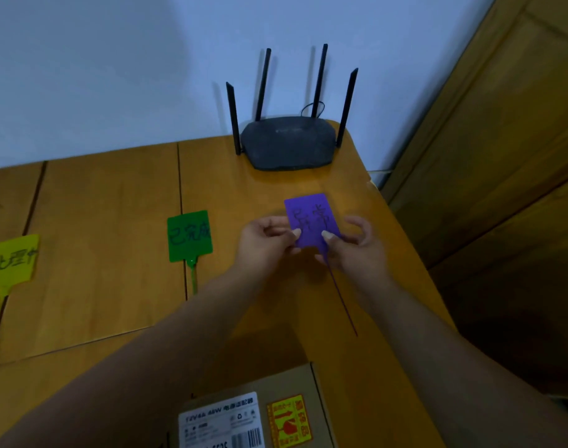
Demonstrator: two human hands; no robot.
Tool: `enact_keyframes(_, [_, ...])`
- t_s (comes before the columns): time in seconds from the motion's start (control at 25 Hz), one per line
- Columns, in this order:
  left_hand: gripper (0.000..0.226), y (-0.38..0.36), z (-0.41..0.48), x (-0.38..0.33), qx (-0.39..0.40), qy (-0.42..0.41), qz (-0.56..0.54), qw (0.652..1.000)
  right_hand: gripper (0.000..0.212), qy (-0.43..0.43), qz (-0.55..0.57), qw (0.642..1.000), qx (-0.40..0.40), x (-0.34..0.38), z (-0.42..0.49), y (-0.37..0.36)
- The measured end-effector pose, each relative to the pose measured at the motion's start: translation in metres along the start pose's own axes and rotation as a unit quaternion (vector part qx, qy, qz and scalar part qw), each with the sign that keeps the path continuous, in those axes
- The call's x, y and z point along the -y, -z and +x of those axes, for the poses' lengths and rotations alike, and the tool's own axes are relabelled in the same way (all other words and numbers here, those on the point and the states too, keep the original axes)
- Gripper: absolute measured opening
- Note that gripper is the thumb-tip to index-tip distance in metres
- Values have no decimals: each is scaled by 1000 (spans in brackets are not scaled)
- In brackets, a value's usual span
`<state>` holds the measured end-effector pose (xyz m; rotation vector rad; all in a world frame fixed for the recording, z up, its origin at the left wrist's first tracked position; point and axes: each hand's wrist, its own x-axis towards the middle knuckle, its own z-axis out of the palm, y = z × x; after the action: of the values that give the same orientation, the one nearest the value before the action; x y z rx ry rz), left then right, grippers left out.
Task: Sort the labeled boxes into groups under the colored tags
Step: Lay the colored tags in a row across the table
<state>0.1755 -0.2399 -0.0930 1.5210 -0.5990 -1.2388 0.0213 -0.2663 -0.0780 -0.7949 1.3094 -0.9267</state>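
room: a pale blue wall at the back, a wooden door or cupboard on the right, dim light.
desk (108, 195): wooden, made of panels with dark lines between them, with a rounded corner at the far right.
head view, far end: a black router (287, 143) with four thin sticks pointing up sits near the corner, by the wall.
head view, tags: a yellow tag (13, 261) lies flat at the far left. a green tag (188, 236) lies flat near the middle. each has dark writing and a thin tail.
purple tag (311, 221): up off the desk, right of the green tag, between both hands. its long thin tail hangs down toward the person.
left hand (263, 242): grip pinched on the left edge of the purple tag, thumb on top.
right hand (357, 245): grip pinched on the bottom right edge of the purple tag.
box (260, 412): a brown cardboard box at the near edge, between the arms. it has a white label with a bar code and a yellow and red sticker. it is not under any tag yet.
what is in the box: cannot tell, the top is closed.
step now: i think it is laying the purple tag down.
how to do it well: lay it flat, writing up, in line with the green and yellow tags and well apart from the green one. keep it away from the desk edge. leave room below it for boxes. point the tail toward the person like the others.
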Motion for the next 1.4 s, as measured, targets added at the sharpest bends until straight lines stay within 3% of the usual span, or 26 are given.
enact_keyframes(0.16, [5,-21,22,14,-22,-21,137,990,26,34,-119,992,-18,-4,34,12])
enact_keyframes(0.28, [21,-22,32,15,-46,-46,288,955,27,25,-175,984,-3,-15,50,10])
enact_keyframes(0.44, [30,-21,33,13,-53,-73,362,928,28,28,-241,970,-4,-24,58,7])
enact_keyframes(0.6, [43,-14,23,13,-73,-63,334,937,37,42,-356,931,-68,-23,54,5])
enact_keyframes(0.72, [44,-3,3,15,-72,-40,297,951,23,75,-312,943,-89,-18,28,8])
enact_keyframes(0.84, [28,11,-32,17,-41,-23,237,970,13,55,-201,978,-26,-16,-13,7])
enact_keyframes(0.96, [17,34,-79,12,-2,-30,236,971,11,18,-163,986,44,-14,-62,-3])
enact_keyframes(1.2, [13,105,-218,-9,37,-26,169,985,14,-25,-127,989,65,-7,-213,-27])
enact_keyframes(1.4, [12,152,-323,-3,12,56,91,994,16,-38,-124,989,73,-12,-330,-41])
